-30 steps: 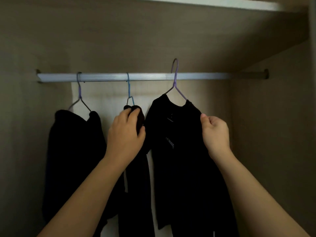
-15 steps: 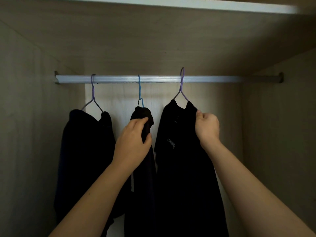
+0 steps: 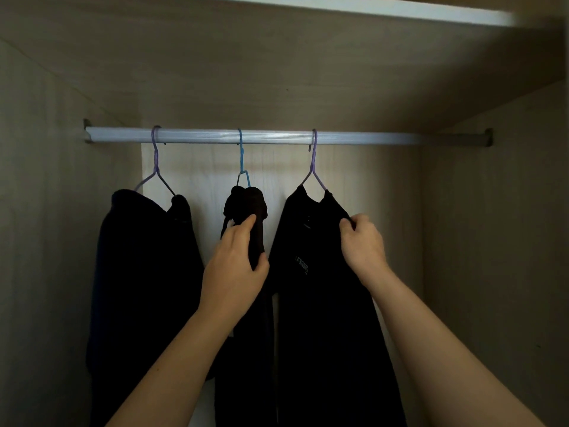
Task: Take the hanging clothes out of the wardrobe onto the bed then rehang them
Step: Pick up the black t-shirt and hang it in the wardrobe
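Gripping the middle dark garment (image 3: 246, 204), the left hand (image 3: 234, 272) curls round its cloth. At its three o'clock, the right hand (image 3: 363, 245) pinches the black shirt (image 3: 314, 303) at its shoulder.

I see bare rail (image 3: 400, 138) to the right of the right garment (image 3: 323, 303), open as far as the side wall (image 3: 492, 241). Only narrow gaps part the right garment from the middle garment (image 3: 246, 208), and that from the left garment (image 3: 144, 272).

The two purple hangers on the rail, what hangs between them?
In the head view, a blue hanger hangs on the rail between them, carrying a bunched dark garment that the left hand grips. The right hand pinches the black shirt.
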`<state>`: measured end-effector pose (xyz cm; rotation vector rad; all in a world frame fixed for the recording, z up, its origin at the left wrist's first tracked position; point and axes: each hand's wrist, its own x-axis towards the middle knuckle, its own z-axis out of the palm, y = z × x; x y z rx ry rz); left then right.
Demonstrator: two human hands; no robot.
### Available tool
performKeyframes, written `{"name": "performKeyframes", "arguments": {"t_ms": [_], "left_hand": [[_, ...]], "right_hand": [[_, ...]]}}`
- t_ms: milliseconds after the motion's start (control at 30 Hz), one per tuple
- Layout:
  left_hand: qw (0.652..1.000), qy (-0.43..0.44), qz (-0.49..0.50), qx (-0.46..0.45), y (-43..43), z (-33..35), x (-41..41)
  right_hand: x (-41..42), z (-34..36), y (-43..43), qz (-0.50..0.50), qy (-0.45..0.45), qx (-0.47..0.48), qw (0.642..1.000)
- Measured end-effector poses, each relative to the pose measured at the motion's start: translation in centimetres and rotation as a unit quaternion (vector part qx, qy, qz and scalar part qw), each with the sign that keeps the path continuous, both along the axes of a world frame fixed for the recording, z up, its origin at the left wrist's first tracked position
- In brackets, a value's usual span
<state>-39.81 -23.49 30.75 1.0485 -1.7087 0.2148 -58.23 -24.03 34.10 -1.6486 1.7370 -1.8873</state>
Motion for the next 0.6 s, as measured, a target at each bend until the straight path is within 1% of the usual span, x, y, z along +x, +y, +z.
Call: {"name": "performKeyframes", "arguments": {"t_ms": [133,200,300,400,533,600], "left_hand": [[1.0,0.023,-0.008,0.012,0.7,-1.9,-0.7],[0.999,0.04,-0.015,0.024,1.2,-3.2,-0.9],[0.997,0.063,-0.017,0.047,1.9,-5.7,-1.1],[0.995,0.071,-0.018,0.07,3.0,-9.0,-1.4],[0.99,0.07,-0.027,0.118,4.9,-14.6,-1.5],[0.985,0.064,-0.03,0.16,6.1,-17.9,-1.3]], "right_hand": [[-0.2,-3.2,1.7,0.005,0.051,0.018,0.999],[-0.4,-5.5,2.8,0.016,0.065,0.046,0.997],[-0.7,-9.7,4.5,0.053,0.055,0.089,0.993],[-0.9,-14.6,6.1,0.032,0.052,0.12,0.991],[-0.9,-21.9,8.2,0.025,0.052,0.213,0.975],[-1.0,-25.6,9.2,0.02,0.056,0.262,0.963]]}}
